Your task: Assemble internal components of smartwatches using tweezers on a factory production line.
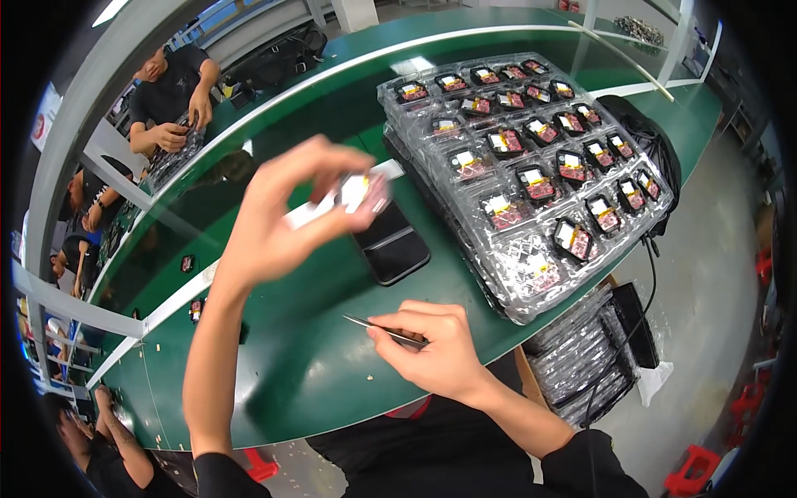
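My left hand [282,212] is raised over the bench, its thumb and fingers pinching a small white-and-pink part [357,195] that is blurred by motion. Lower and to the right, my right hand [436,344] grips a pair of thin metal tweezers [361,321], tips pointing left. Between the hands and the trays lies a black phone-like slab [394,253] on the green bench. A stack of clear plastic trays [490,220] stands to the right; its top tray holds several small black-framed parts [573,238] with pink, white and yellow faces.
The green bench [315,365] has a white rail [183,303] along it. A few small black parts [196,310] lie at the left. Below the right edge sits a box of clear plastic trays [581,357], with a black cable hanging nearby. Co-workers [170,100] sit across and at the left.
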Demonstrator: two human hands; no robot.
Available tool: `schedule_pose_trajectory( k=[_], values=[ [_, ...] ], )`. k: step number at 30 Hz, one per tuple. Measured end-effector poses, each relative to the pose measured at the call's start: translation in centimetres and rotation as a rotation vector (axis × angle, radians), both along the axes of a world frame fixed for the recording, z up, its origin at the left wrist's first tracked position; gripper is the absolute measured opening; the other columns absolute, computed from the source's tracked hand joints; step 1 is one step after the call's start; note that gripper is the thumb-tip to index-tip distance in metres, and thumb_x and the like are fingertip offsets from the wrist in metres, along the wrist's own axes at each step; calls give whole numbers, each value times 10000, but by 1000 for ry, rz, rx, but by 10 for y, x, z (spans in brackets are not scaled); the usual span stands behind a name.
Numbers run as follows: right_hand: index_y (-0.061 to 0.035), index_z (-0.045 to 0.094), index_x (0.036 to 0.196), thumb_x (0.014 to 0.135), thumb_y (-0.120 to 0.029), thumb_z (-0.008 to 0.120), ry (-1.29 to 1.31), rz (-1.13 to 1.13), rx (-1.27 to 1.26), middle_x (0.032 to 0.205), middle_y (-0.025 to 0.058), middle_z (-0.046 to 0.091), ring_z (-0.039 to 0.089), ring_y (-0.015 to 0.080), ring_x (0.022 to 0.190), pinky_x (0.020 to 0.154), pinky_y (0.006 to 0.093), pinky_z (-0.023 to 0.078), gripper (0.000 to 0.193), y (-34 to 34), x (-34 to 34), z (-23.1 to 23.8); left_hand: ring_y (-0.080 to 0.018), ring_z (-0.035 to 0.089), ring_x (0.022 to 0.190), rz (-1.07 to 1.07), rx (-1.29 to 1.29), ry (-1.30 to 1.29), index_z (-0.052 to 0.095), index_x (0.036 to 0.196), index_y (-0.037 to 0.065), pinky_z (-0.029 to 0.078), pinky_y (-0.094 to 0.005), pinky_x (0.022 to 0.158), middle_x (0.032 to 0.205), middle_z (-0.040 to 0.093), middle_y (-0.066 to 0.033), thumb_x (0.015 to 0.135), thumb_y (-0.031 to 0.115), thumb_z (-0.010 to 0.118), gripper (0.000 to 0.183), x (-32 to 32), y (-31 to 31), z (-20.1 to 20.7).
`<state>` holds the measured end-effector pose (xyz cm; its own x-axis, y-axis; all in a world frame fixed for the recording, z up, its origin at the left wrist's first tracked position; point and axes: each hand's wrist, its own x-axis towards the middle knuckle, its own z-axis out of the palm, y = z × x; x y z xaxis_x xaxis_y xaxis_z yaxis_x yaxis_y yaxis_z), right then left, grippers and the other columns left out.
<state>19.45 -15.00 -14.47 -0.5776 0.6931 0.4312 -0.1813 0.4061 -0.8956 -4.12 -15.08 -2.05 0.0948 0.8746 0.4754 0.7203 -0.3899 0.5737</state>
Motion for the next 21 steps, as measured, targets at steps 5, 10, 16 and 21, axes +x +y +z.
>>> schedule_pose_trajectory(
  k=[5,10,16,21],
  values=[
    [16,856,1018,909,-27,847,10,33,-4,713,65,706,594,93,559,517,275,412,118,2,-3,4,-211,642,1111,-98,41,259,782,1350,52,490,-358,996,1182,714,-97,934,258,871,472,-7,113,24],
    [21,854,1024,908,-26,843,18,5,-18,704,68,700,584,88,564,517,280,403,125,-1,-7,0,-319,670,1280,-32,96,362,735,1454,86,506,-450,1140,1333,768,-142,993,192,810,478,-28,115,7],
    [13,863,1024,888,-15,863,-50,-2,-43,683,45,681,582,62,580,524,248,394,140,1,5,6,-342,696,1265,479,-25,458,770,1283,82,545,-439,1092,1321,764,-120,1032,273,750,316,-114,13,-21],
    [17,862,1019,889,-18,861,-61,66,-46,682,47,677,586,78,576,531,255,400,135,-2,-2,11,-419,737,1112,997,-637,961,776,1236,114,605,-541,975,1137,748,-187,946,355,779,377,-226,-152,-76]
  ],
)
